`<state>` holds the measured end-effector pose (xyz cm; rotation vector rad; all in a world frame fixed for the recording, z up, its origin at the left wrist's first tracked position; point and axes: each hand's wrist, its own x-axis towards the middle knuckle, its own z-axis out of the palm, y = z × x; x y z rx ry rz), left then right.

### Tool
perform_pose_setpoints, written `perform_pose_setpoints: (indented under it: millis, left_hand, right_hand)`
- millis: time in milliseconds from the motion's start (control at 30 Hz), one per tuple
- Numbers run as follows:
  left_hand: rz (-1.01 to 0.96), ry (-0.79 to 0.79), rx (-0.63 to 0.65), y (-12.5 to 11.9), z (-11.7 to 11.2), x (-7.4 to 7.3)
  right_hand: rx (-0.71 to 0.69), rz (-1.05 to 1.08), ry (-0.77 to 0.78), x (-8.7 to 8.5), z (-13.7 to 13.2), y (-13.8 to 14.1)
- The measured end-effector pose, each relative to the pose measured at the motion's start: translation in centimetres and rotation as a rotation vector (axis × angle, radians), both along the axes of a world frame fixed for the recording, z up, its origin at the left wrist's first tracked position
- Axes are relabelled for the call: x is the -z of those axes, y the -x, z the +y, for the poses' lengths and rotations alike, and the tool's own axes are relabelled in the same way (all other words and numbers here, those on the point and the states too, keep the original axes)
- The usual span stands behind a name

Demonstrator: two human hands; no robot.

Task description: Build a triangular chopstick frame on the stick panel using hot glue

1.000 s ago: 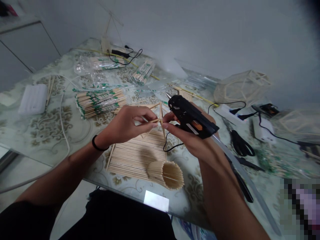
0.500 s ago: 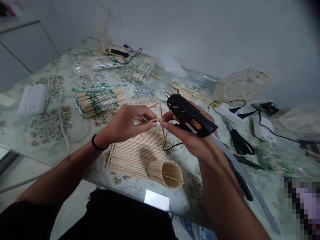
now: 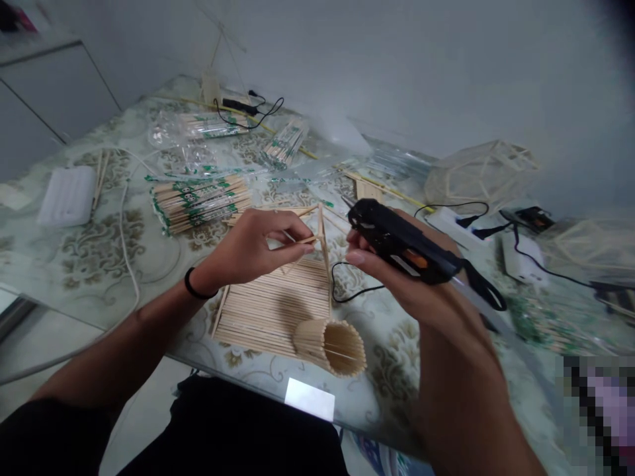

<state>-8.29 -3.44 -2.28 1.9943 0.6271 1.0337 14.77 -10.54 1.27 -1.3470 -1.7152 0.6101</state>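
Between the thumb and fingers of my left hand point(image 3: 265, 248) is a thin wooden stick point(image 3: 308, 240), its tip against an upright stick point(image 3: 322, 228) of a small frame. My right hand point(image 3: 391, 264) is wrapped around a black hot glue gun point(image 3: 401, 238), its nozzle pointing up and left, apart from the frame. Beneath my hands lies a flat panel of wooden sticks point(image 3: 272, 304) laid side by side. A round cup made of sticks point(image 3: 332, 347) rests tipped over at the panel's near right corner.
Packs of wooden sticks point(image 3: 201, 201) lie at the left and further back. A white power strip point(image 3: 454, 225) with plugged cords stands to the right, near stick-built polyhedron frames point(image 3: 481, 175). A white cable point(image 3: 122, 225) crosses the table's left side.
My right hand has let go of the stick joint and moved right with the glue gun. My left hand stays almost in place, still pinching the stick.
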Motion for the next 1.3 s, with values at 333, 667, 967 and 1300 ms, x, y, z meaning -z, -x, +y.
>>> perform_pose_setpoints:
  millis: [333,667,967,1300]
  left_hand:
    - [-0.012,-0.016,0.007,0.1,0.0,0.1]
    - [-0.015,-0.041,0.009,0.1,0.1,0.1]
    - [-0.001,-0.059,0.003,0.1,0.1,0.1]
    - [-0.005,-0.063,0.005,0.1,0.0,-0.1]
  right_hand:
    - [-0.284,-0.09,0.109,-1.2,0.2,-1.5]
    - [-0.265,-0.08,0.112,-0.2,0.7,-1.2]
    - [-0.244,-0.024,0.174,0.3,0.8,-1.4]
    - [-0.219,0.018,0.222,0.7,0.7,-1.5]
